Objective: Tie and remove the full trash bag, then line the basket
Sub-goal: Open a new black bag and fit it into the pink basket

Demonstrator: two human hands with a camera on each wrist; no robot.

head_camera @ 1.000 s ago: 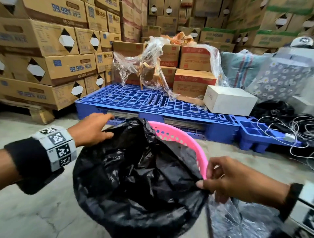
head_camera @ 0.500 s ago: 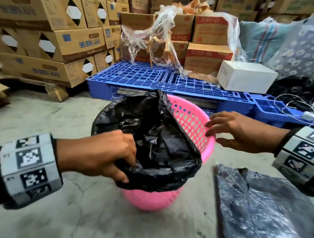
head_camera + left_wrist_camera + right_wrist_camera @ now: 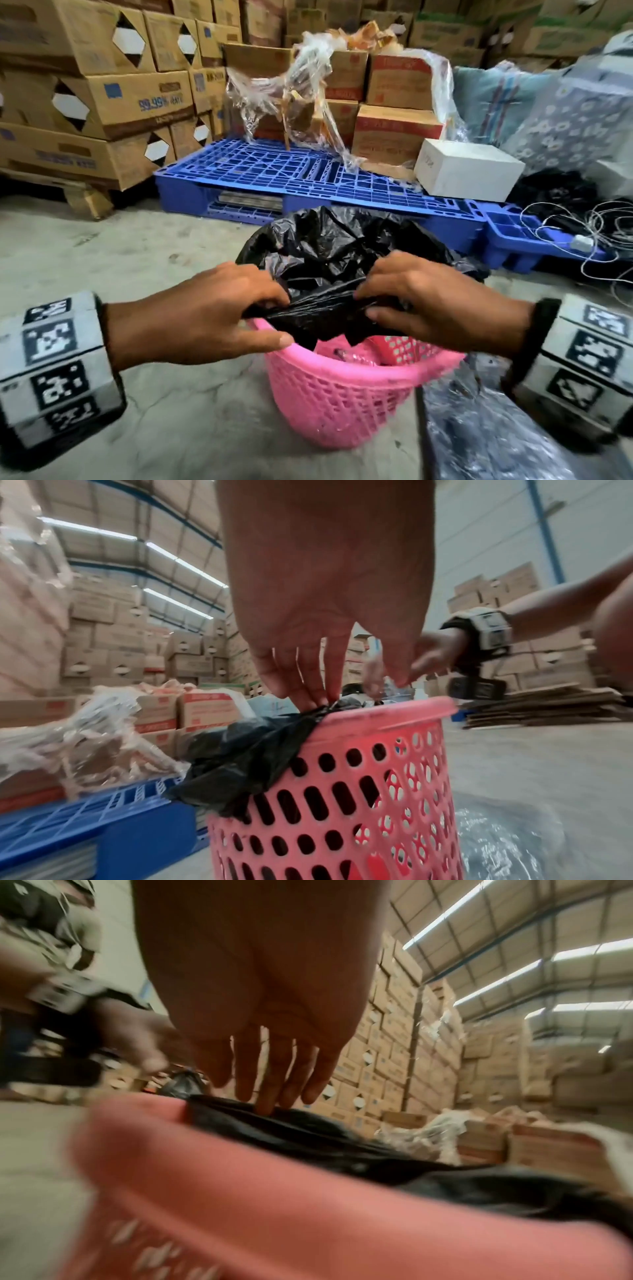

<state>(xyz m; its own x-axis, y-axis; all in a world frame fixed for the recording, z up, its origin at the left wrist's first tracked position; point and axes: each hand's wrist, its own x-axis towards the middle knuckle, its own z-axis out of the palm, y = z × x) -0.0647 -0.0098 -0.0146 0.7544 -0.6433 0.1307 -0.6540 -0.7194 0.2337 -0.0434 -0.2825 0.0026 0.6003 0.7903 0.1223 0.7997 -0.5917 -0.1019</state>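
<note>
A pink perforated basket (image 3: pixel 342 397) (image 3: pixel 346 799) stands on the concrete floor with a black trash bag (image 3: pixel 335 253) (image 3: pixel 246 761) in it. The bag's near edge is gathered into a band above the rim. My left hand (image 3: pixel 239 308) (image 3: pixel 308 691) grips the left end of that band. My right hand (image 3: pixel 404 301) (image 3: pixel 267 1093) grips the right end, fingers curled over the plastic (image 3: pixel 308 1137). The bag's far side still hangs over the back rim. Red and other items show inside the basket.
A flat dark plastic bag (image 3: pixel 486 421) lies on the floor right of the basket. Behind it sit a blue pallet (image 3: pixel 281 171), a white box (image 3: pixel 469 168), loose white cables (image 3: pixel 582 236) and stacked cartons (image 3: pixel 92 102) wrapped partly in clear film (image 3: pixel 298 92).
Both hands have come to the near rim and taken hold of the bag's edge, pulling it off the rim into a gathered band. The view has tilted down.
</note>
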